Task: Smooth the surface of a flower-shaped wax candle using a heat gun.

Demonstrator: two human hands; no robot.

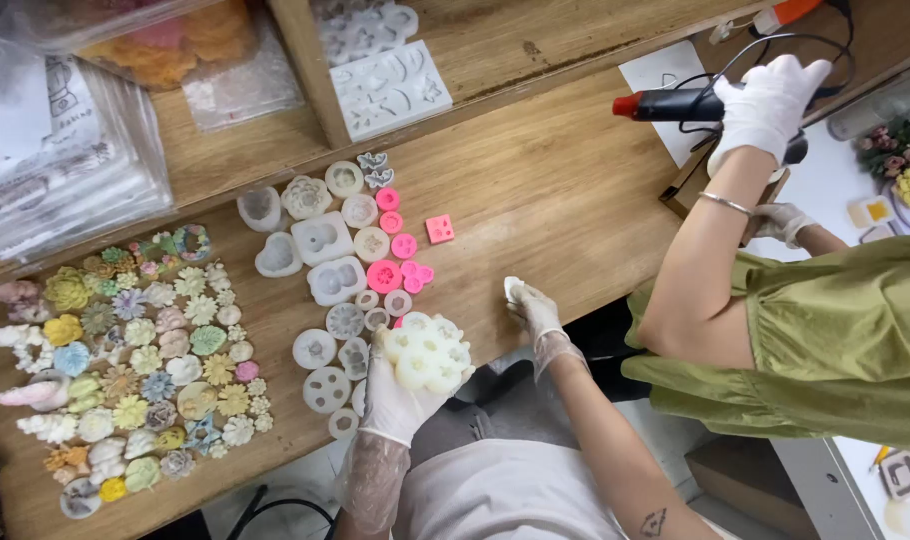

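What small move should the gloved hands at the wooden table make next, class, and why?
Probably bring the right hand across to the white flower mould. The left hand holds the mould up alone, while the right pinches only a small white piece at the table edge, apart from it.

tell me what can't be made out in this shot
Head view only:
- Underside of the white mould: hidden by the left hand gripping it.
- Small white piece: too small to identify, half covered by the right hand.
- Co-worker's lower hand: mostly hidden behind their own arm.
- Clear packets: contents blurred, cut off by the left edge.
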